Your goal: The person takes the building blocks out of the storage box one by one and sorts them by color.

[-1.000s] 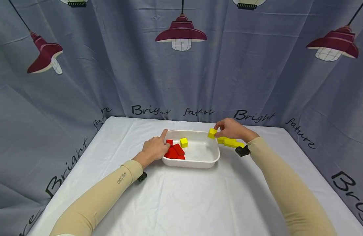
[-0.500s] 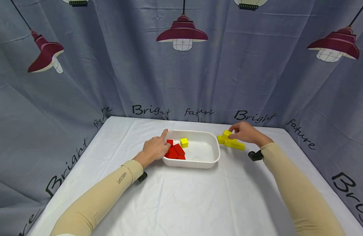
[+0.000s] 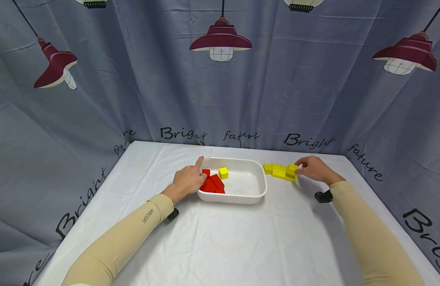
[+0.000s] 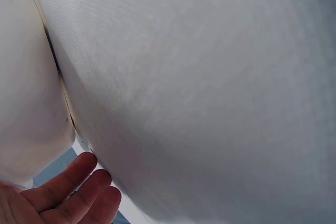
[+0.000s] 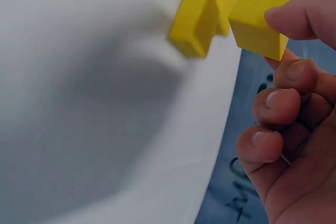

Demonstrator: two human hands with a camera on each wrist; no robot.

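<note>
- Shifted rightward since a second ago, from above the tray's right rim: a yellow cube [image 3: 292, 170], pinched between thumb and index finger of the right hand [image 3: 315, 169]
- Nearest, both forearms are covered by beige sleeves [image 3: 112, 242], with a white tablecloth [image 3: 220, 238] spread beneath
- Beyond, a white rectangular tray [image 3: 230, 199] is touched at its left end by the left hand [image 3: 185, 179]; its visible fingers are held straight, but whether the rim is pinched cannot be told
- Inside the tray, red blocks [image 3: 216, 181] are clustered at the left end, with a second yellow cube [image 3: 223, 173] placed near them
- Just right of the tray, yellow blocks [image 3: 278, 173] are grouped; the held cube is seen at their right end, contact being unclear
- Farthest, a blue-grey curtain [image 3: 141, 79] is hung, printed with dark red lamps [image 3: 220, 41]
</note>
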